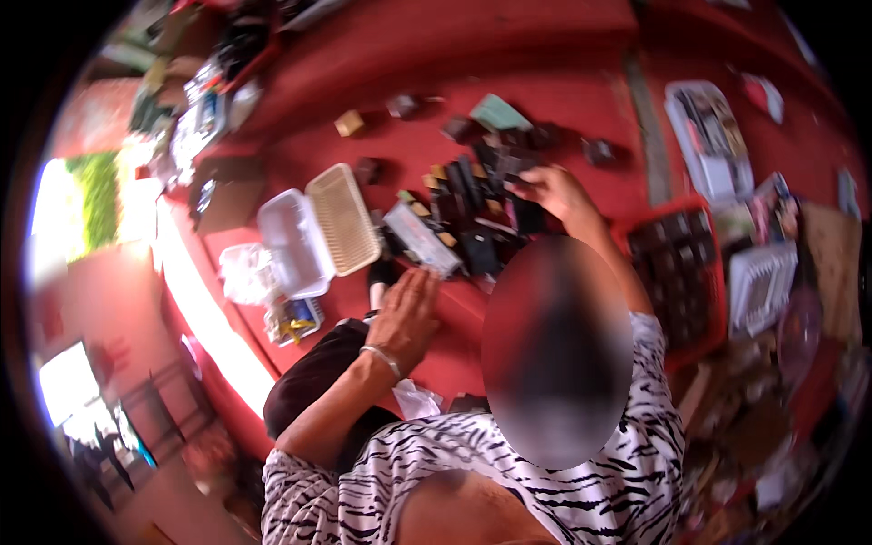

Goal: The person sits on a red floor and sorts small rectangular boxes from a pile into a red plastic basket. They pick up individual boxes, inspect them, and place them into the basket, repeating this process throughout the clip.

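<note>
My right hand (556, 193) reaches over a pile of goods on the red surface. Its fingertips are closed on the edge of a small dark box (516, 163) at the far side of the pile. My left hand (406, 313), with a bracelet at the wrist, is held flat with the fingers stretched out and nothing visible in it. Just beyond its fingertips lies a long whitish box (423, 238). The pile between my hands holds several black slim packs (463, 182) and small yellowish pieces. Blur hides the finer detail.
Left of the pile stand a white plastic basket (297, 243) and a cream basket (343, 221). A red crate (718, 300) of dark boxes sits at the right, beside a white tray (763, 289). A grey container (710, 141) lies farther back. Loose boxes and a green piece (500, 113) are scattered behind the pile.
</note>
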Demonstrator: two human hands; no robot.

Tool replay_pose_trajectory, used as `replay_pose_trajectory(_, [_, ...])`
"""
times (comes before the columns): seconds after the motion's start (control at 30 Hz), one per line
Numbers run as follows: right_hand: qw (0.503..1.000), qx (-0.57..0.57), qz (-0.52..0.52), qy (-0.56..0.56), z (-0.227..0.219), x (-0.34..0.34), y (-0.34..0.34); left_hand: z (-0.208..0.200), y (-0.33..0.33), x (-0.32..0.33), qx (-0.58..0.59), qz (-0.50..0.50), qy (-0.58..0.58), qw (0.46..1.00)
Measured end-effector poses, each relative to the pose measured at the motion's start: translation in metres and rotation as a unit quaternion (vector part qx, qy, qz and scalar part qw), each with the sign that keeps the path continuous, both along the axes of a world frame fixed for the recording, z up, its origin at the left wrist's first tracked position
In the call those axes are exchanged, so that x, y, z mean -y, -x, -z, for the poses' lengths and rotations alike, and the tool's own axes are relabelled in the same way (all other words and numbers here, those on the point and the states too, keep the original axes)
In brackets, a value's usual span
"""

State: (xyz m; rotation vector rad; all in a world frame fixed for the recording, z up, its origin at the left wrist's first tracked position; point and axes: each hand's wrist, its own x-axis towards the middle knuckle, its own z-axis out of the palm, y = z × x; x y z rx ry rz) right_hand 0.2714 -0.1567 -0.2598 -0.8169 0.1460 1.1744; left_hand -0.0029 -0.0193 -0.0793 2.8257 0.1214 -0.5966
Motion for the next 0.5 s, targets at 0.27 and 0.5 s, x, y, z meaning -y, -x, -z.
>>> replay_pose_trajectory(0.27, [0.996, 0.017, -0.047, -0.076, -0.073, 0.003, 0.033, -0.021, -0.04, 0.023, 0.047, 0.035, -0.026, 0.998])
replay_pose_trajectory(0.5, [0.96, 0.08, -0.19, -0.192, -0.108, -0.011, 0.108, -0.026, -0.054, 0.021, 0.048, 0.05, -0.048, 0.996])
